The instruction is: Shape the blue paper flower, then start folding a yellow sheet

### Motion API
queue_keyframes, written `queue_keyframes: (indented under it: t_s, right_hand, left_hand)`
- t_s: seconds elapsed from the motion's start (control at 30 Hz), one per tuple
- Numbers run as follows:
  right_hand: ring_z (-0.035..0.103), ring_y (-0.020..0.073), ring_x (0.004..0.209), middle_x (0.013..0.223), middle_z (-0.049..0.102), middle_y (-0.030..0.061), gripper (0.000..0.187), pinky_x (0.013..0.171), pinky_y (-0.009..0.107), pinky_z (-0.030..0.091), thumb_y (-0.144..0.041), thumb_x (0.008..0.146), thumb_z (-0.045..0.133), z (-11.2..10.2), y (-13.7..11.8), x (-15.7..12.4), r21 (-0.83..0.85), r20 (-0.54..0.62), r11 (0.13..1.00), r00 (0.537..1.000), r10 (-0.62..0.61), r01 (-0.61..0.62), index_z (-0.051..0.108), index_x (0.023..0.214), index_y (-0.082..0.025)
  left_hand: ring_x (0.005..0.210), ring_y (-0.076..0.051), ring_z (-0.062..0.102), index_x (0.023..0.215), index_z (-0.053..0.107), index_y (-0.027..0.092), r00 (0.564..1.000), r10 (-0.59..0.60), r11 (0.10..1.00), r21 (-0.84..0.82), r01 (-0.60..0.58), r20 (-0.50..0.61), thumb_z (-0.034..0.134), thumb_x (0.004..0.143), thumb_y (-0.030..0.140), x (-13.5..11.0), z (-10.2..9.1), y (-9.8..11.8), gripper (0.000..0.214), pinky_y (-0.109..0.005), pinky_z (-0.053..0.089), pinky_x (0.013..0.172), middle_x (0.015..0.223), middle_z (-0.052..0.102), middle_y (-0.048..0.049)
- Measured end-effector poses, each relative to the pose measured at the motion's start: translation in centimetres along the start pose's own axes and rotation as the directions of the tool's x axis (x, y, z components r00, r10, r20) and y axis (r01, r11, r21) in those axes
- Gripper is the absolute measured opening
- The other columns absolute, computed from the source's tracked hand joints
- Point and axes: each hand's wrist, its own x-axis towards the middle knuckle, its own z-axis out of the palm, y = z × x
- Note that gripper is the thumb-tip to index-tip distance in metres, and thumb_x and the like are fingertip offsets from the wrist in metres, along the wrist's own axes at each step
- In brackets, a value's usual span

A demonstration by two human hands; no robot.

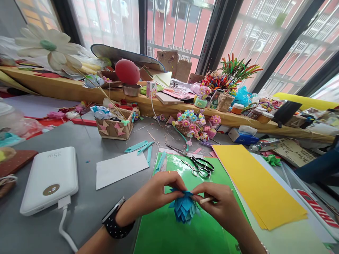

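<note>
1. Work area: a grey bench [87, 208] stands before barred windows [177, 35]. A ledge [47, 82] crowded with craft items runs along its far side.
2. Work surface: a glossy green mat [156, 233] lies on the bench in front of the person.
3. Workpiece: a blue paper flower [184, 210] with layered, pointed petals is located above the mat, between the two hands.
4. Left hand [162, 186]: the grip is narrow, with thumb and fingers pinching the upper edge of the flower. A dark dotted watch strap [119, 227] encircles the wrist.
5. Right hand [221, 201]: the grip is closed around a white stick [206, 200]. Thumb and index fingertips reach the flower's upper edge, opposite the left hand; whether they also pinch the paper is hard to tell, as the contact area is small and partly covered.
6. Cutting tools: black-handled scissors [203, 165] and a smaller silver pair [194, 172] lie together beyond the hands.
7. Paper stock: yellow sheets [256, 183] lie to the right of the flower. A white sheet [120, 172] lies to the left, just beside folded blue strips [136, 146].
8. Far left: a white power bank [50, 176] rests on the bench with a white cable [63, 224] connected.
</note>
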Motion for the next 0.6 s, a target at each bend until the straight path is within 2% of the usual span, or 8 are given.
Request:
queue_keyframes:
  t_s: [0.2, 0.33, 0.5, 0.6]
  right_hand:
    - [0.037, 0.0085, 0.04, 0.045, 0.045, -0.0043, 0.016, 0.04, 0.02, 0.027, -0.026, 0.076, 0.057, 0.14, 0.0, 0.07, -0.02, -0.018, 0.997, 0.997, 0.073, -0.074, 0.066, 0.069, -0.015]
    - [0.033, 0.008, 0.04, 0.045, 0.036, -0.0066, 0.015, 0.04, 0.02, 0.025, -0.025, 0.075, 0.056, 0.23, -0.09, 0.02, -0.022, -0.039, 0.994, 0.994, 0.105, -0.106, 0.062, 0.066, -0.015]
    - [0.036, 0.0078, 0.041, 0.048, 0.045, -0.0047, 0.01, 0.039, 0.019, 0.027, -0.02, 0.073, 0.053, 0.59, 0.02, -0.13, -0.014, -0.049, 0.994, 0.993, 0.107, -0.108, 0.059, 0.067, -0.015]
    - [0.042, 0.0086, 0.044, 0.057, 0.057, -0.0004, 0.007, 0.041, 0.019, 0.033, -0.018, 0.073, 0.053, 0.79, 0.27, -0.25, 0.041, -0.053, 0.993, 0.993, 0.11, -0.107, 0.059, 0.07, -0.016]
  left_hand:
    - [0.069, -0.012, 0.058, 0.071, 0.06, 0.015, 0.997, 0.035, 0.998, 0.058, -0.032, -0.063, 0.059, 0.076, 0.011, 0.24, 0.32, -0.1, 0.006, -0.021, 0.045, 0.065, 0.072, 0.061, -0.001]
    - [0.068, -0.013, 0.058, 0.071, 0.06, 0.015, 0.993, 0.052, 0.995, 0.095, -0.043, -0.102, 0.058, 0.076, 0.011, 0.31, 0.76, 0.06, 0.006, -0.022, 0.045, 0.064, 0.071, 0.062, -0.0013]
    - [0.069, -0.013, 0.058, 0.072, 0.06, 0.015, 0.993, 0.055, 0.99, 0.135, -0.041, -0.105, 0.056, 0.078, 0.012, 0.11, 1.0, 0.14, 0.007, -0.022, 0.044, 0.065, 0.072, 0.06, -0.0013]
    - [0.075, -0.014, 0.058, 0.077, 0.059, 0.015, 0.997, -0.004, 0.999, 0.034, 0.006, -0.074, 0.056, 0.079, 0.016, 0.02, 0.79, 0.21, 0.004, -0.024, 0.045, 0.069, 0.077, 0.061, -0.0019]
